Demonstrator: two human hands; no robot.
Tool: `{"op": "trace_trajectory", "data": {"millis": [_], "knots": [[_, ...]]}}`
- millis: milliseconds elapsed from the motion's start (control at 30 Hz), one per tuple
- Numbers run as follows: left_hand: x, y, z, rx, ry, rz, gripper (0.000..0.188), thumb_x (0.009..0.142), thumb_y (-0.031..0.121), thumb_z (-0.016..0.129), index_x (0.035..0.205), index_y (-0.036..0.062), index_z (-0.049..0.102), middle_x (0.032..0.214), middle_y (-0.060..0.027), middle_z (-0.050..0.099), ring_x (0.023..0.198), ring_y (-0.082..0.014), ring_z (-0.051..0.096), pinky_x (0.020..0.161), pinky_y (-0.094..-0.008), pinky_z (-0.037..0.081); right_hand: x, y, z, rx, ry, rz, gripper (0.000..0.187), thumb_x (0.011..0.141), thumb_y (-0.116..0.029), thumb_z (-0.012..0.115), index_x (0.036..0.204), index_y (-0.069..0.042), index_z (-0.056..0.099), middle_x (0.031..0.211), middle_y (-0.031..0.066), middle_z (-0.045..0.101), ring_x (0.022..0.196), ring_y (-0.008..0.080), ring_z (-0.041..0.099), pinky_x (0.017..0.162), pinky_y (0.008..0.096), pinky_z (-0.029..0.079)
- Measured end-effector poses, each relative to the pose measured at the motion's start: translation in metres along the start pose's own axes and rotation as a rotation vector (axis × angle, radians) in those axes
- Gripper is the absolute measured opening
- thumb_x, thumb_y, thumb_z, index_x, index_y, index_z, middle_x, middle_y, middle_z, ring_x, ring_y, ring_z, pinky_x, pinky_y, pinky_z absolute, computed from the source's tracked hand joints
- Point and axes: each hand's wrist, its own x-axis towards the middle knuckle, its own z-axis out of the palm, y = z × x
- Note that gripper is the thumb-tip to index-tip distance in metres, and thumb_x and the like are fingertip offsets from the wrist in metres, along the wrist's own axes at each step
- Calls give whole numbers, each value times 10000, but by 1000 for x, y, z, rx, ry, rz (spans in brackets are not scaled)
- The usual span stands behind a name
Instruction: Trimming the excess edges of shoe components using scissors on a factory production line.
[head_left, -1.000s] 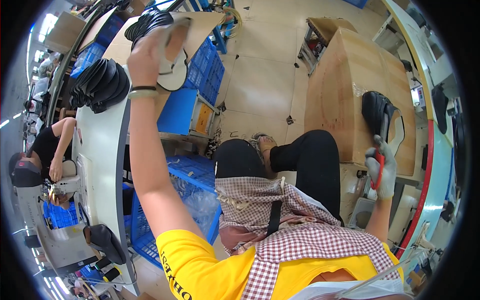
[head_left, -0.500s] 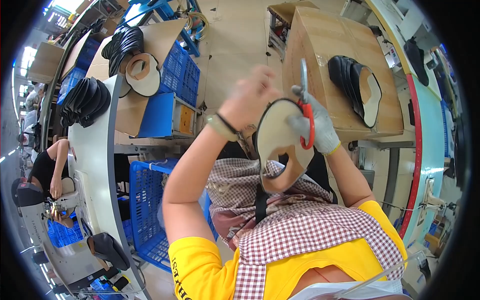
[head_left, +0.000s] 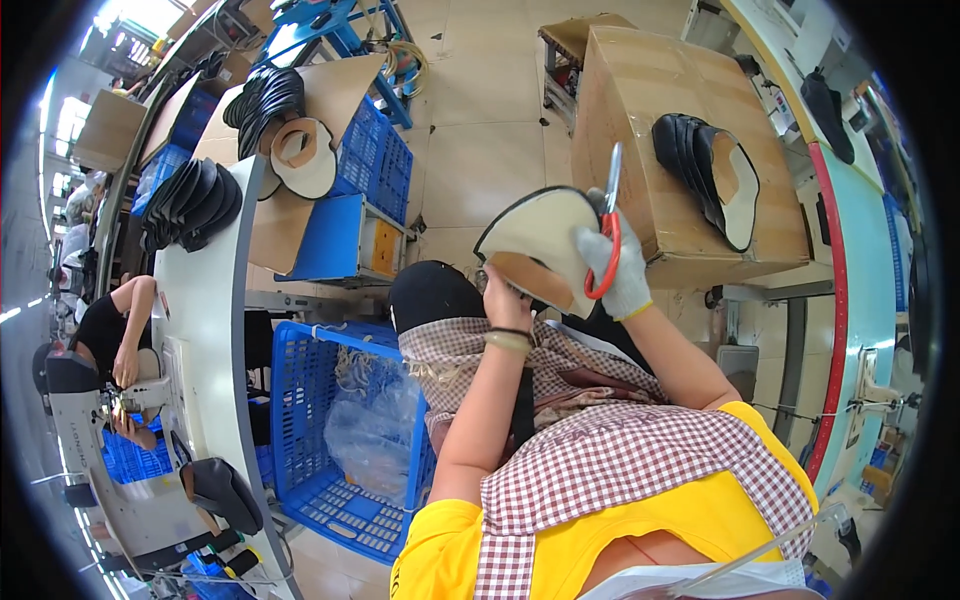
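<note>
Above my lap I hold a shoe upper (head_left: 541, 232), its cream lining facing me, with a black edge and a tan part around the opening. My left hand (head_left: 503, 302), bare and with a bangle at the wrist, is closed on the tan lower edge; some fingers are hidden behind it. On the other side my right hand (head_left: 627, 274), in a grey-white glove, pinches the upper with the thumb on the lining. Red-handled scissors (head_left: 609, 228) are also in that hand, blades pointing up and away, clear of the upper.
Stacked black uppers (head_left: 690, 165) lie on a large carton (head_left: 625, 75) at right. More uppers (head_left: 302, 160) sit on cardboard at left. A blue crate (head_left: 300, 430) with clear plastic stands beside my left arm. Beyond a white table (head_left: 205, 330), another person's hand (head_left: 125, 368) works at a sewing machine.
My left hand, raised and apart from the upper before, has come down and taken hold of its lower edge. The upper has turned from upright to slanting. The scissors stay in my right hand.
</note>
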Motion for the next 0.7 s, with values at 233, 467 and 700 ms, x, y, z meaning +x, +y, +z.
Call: {"op": "trace_trajectory", "data": {"millis": [233, 467, 700], "knots": [[38, -40, -1, 254, 19, 188, 448, 982, 440, 405, 1229, 79, 505, 1196, -60, 578, 1056, -230, 571, 879, -373, 466, 2, 5, 11, -519, 34, -208, 525, 803, -61, 589, 1305, 27, 458, 1130, 82, 588, 1014, 138, 564, 880, 268, 456], [-29, 4, 44, -69, -459, -331, 478, 978, 491, 365, 647, 157, 448, 537, 43, 240, 525, -117, 270, 572, -277, 326, 113, 41, -136, -406, 272, -49, 504, 766, -190, 677, 1221, -15, 549, 1039, 127, 636, 931, 191, 617, 805, 306, 485], [-15, 10, -48, 885, -12, 794, 225, 909, 179, 591, 991, -30, 576, 881, -67, 576, 728, -160, 551, 677, -277, 467, 72, 17, -68, -850, 209, -23, 646, 718, -230, 706, 1289, -2, 507, 1107, 158, 633, 985, 214, 610, 866, 286, 464]]}}
